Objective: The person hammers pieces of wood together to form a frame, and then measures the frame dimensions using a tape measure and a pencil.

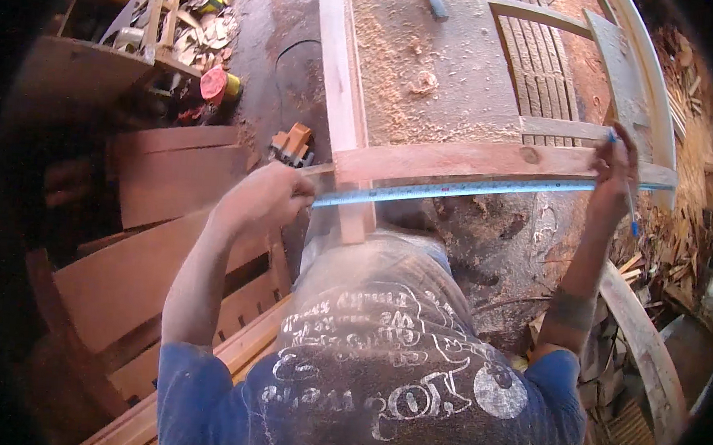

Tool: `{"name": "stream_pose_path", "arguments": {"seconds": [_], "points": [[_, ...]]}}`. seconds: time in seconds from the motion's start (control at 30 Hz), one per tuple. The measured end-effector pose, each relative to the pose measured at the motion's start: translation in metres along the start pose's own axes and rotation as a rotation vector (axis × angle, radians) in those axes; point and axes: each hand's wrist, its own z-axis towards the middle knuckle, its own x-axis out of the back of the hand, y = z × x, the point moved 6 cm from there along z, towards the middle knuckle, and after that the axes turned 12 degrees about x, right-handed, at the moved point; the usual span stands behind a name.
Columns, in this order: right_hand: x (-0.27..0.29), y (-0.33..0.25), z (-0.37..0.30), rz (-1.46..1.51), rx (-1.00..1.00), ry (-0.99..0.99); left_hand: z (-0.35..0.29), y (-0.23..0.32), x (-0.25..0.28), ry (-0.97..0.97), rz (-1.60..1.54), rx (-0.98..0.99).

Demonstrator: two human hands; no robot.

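Measuring looks under way: blue tape (447, 191) drawn out along the near edge of a cross board (537, 157), from the left hand to beyond the right. Left hand (265, 197): fingers pinched together on the tape's left end, just past the long rail (339, 68). Right hand (615, 167): fingers closed around a slim blue-tipped pen (634, 227), held over the board's far end near the curved side rail (659, 101).

Done, as judged: board laid across the long rail, tape stretched. Probably left: reading the length, marking it. No pencil line made out; whether the joints are fixed, cannot tell
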Motion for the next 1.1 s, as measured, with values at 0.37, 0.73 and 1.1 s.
{"name": "stream_pose_path", "arguments": {"seconds": [0.37, 0.73, 1.1], "points": [[-0.229, -0.034, -0.094, -0.403, 0.542, -0.972, -0.006, 0.005, 0.002, 0.011, -0.004, 0.019], [-0.218, -0.015, -0.104, -0.397, 0.691, -1.068, -0.005, 0.004, -0.001, -0.045, 0.025, 0.033], [-0.222, -0.037, -0.085, -0.049, 0.002, -0.709, -0.001, 0.001, 0.000, -0.044, 0.010, 0.053]]}}
